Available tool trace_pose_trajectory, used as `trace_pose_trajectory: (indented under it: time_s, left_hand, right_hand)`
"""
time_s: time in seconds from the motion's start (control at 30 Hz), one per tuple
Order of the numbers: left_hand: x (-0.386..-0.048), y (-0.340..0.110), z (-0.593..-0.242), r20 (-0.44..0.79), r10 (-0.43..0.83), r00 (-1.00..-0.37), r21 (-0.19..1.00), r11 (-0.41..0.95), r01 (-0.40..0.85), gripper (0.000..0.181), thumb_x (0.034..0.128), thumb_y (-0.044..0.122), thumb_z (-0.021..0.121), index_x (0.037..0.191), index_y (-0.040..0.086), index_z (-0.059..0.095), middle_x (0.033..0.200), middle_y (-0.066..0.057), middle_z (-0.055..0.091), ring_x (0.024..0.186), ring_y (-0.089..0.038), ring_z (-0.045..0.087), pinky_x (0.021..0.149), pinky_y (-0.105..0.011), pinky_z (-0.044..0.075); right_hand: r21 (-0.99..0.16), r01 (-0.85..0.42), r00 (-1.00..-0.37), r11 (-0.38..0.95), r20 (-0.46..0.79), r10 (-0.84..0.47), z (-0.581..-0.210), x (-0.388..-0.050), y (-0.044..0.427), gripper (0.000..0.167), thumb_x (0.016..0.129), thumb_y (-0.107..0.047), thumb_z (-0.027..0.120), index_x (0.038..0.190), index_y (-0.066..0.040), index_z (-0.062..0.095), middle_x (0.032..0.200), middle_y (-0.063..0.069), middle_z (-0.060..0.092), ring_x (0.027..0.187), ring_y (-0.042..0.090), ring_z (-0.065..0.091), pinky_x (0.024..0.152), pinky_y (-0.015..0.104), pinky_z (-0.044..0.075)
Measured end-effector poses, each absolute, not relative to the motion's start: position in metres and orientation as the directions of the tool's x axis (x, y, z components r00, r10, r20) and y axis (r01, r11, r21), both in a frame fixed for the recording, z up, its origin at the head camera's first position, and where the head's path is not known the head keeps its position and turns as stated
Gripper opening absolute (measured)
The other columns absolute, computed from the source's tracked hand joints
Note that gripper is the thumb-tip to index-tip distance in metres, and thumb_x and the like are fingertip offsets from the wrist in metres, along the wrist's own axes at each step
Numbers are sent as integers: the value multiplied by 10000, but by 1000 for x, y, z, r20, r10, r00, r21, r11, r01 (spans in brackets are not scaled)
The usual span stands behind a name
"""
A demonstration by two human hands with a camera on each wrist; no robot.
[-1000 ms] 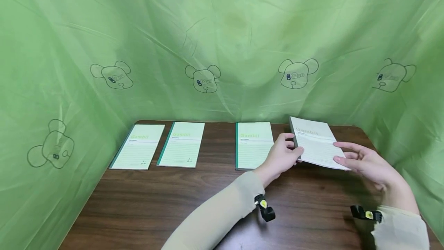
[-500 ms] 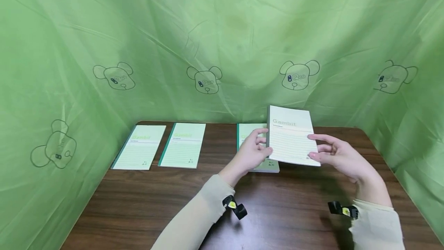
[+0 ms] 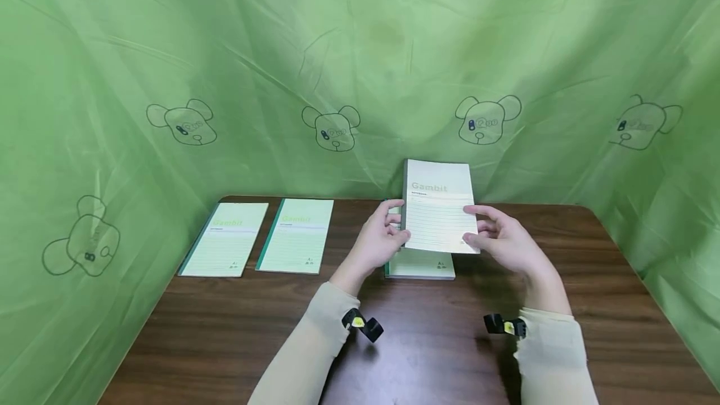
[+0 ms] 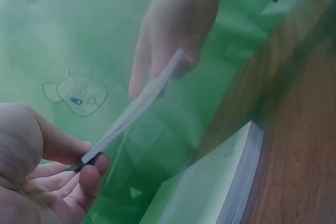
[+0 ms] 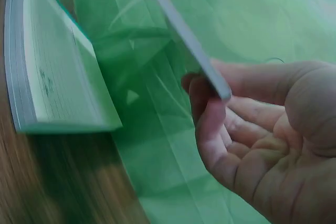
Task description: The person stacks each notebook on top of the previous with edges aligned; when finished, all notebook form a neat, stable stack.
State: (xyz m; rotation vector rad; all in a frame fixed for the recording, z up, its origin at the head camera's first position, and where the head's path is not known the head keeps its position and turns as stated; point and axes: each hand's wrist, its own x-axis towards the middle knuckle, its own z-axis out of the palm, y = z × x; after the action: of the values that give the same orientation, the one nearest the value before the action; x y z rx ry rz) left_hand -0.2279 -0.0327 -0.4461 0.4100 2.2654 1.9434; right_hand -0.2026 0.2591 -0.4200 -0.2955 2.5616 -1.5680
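While a thin white rectangular paper notebook w/ a dark spine [image 3: 439, 224] is held aloft, tilted, its lower part is seen in front of a pale green-white notebook stack w/ a teal spine [image 3: 420, 265]; no contact btwn them shows in the wrist views. The spine edge is pinched btwn thumb & fingers of the L hand [image 3: 378, 237]; the opposite long edge, nr the lower corner, is pinched likewise by the R hand [image 3: 502, 239]. Both grips are closed to just the notebook's thickness.

Prob. light, fairly flexible, smooth-covered & not fragile, though corners could get bent; best held by both long edges, w/ the spine prob. the stiffer side.

The stack is set on a dark brown wood-grain table [image 3: 427, 342]. To its L, well apart, a flat pale notebook w/ a teal spine [image 3: 296, 236] & a matching far-L notebook [image 3: 224, 239] are laid side by side. Beige sleeves [image 3: 304, 349] are worn. Behind, a green fabric curtain [image 3: 394, 49] is printed w/ bear-head outlines [image 3: 334, 132].
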Motion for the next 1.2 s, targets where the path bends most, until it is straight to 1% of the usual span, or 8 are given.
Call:
trace_pose_trajectory:
  time_s: [0.1,0.27,0.43,0.53,0.63,0.87,1.03,1.2]
  left_hand:
    - [-232,-39,-450,69,275,-959,980,163,117,657,983,-46,730,1576,127,505,1193,-101,718,760,-132,640,612,-275,563]
    - [-238,-52,-458,34,263,-964,965,241,100,657,995,-6,757,1578,164,505,1222,-97,693,794,-157,674,661,-314,597]
    - [-239,-60,-461,-58,278,-959,940,338,41,654,999,29,769,1571,119,466,1214,-118,659,727,-217,705,673,-361,607]
    - [-239,-62,-464,-114,281,-953,927,375,0,645,991,9,766,1550,85,454,1180,-133,672,678,-272,715,698,-429,625]
    - [-237,-63,-466,-147,282,-948,914,405,-21,639,982,-1,770,1532,67,452,1142,-126,683,659,-270,713,705,-457,626]
    - [-237,-63,-473,-156,302,-940,898,441,-8,636,966,-3,787,1508,35,456,1073,-101,704,629,-227,708,635,-347,578]
    - [-236,-63,-479,-169,327,-930,904,427,-14,645,946,-20,788,1487,-9,438,1013,-107,696,604,-218,700,621,-355,594]
    - [-237,-63,-481,-181,348,-920,906,422,-18,664,932,-10,799,1476,-26,419,930,-103,697,582,-201,685,615,-358,601]
  right_hand:
    - [-866,-96,-981,491,-3,-196,-423,-207,250,641,1028,-94,762,1605,-49,486,1047,172,700,817,155,615,650,281,495]
    - [-873,-85,-986,480,5,-164,-430,-208,235,632,1012,-81,780,1589,-61,523,1054,174,703,854,185,633,692,272,528]
    - [-874,-75,-982,479,-18,-188,-440,-210,226,617,1011,-76,779,1576,-39,533,1049,164,728,865,195,654,714,265,516]
    - [-879,-70,-974,471,-41,-221,-449,-213,224,626,1008,-72,782,1575,-18,523,1048,169,742,866,208,663,710,267,505]
    - [-875,-58,-969,480,-67,-238,-457,-214,223,630,1001,-83,792,1569,-20,528,1040,156,749,856,207,659,707,274,498]
    - [-831,-41,-966,555,-109,-235,-468,-215,222,588,997,-92,794,1535,-33,566,996,104,761,833,203,644,761,329,488]
    - [-791,-43,-964,610,-127,-232,-474,-218,219,541,993,-99,799,1495,-39,607,945,86,715,784,207,590,716,350,460]
    - [-757,-60,-961,651,-132,-243,-472,-217,218,555,977,-140,828,1485,-50,621,968,91,688,790,214,597,730,375,496]
